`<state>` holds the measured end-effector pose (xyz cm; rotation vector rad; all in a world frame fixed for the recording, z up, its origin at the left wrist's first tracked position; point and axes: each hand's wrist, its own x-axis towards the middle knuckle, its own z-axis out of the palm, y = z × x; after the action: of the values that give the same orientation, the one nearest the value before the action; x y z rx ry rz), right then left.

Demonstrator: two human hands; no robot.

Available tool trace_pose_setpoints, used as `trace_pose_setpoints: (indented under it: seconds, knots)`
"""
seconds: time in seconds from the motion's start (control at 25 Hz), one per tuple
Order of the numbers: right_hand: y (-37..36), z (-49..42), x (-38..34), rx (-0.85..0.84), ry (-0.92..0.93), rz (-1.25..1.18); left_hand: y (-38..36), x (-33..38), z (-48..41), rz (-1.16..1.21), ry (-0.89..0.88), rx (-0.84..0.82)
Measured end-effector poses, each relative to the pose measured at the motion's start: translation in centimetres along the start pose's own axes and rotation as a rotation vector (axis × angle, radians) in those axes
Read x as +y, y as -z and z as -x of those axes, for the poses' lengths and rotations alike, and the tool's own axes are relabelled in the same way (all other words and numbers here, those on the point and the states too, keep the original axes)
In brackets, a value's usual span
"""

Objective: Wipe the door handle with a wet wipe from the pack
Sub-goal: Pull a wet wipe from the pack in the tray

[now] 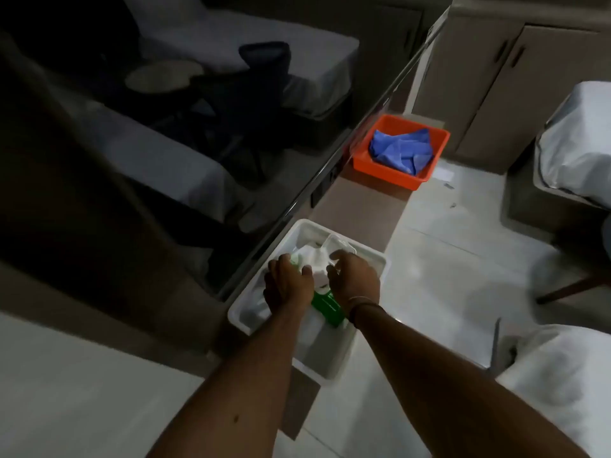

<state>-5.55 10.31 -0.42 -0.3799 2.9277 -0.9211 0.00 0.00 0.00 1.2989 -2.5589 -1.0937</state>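
Over the white bin, both hands on a green wipe pack, label unreadable.

green wipe pack, in white tray

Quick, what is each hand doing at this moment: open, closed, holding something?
Left hand: closed on the green-and-white wet wipe pack inside the white plastic tray.
Right hand: fingers curled at the white wipe on the pack's top; grip cannot be told.

Narrow brown bench running along a dark glass wall. A white tray rests near its near end, overhanging the outer edge; an orange tray sits at the far end, also projecting past that edge.
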Motion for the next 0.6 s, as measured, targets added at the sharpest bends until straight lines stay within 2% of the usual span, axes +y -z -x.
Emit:
trace_pose_setpoints:
  seconds: [0.2, 0.36, 0.44, 0.6]
  knots:
    - [-0.8, -1.6, 0.3, -0.033, 0.033, 0.067, -2.1, -0.1, -1.6, 0.134, 0.111, 0.047]
    - [0.2, -0.8, 0.2, -0.002, 0.187, 0.100, -0.8, -0.4, -0.1, 0.236, -0.036, 0.070]
    - [1.6, 0.2, -0.7, -0.065, 0.248, -0.022, 1.0, -0.5, 1.9, 0.358, -0.101, 0.038]
    - [5.5, 5.2, -4.5, -0.356, 0.263, -0.433, 7.0, -2.9, 8.2, 0.583, -0.136, 0.099]
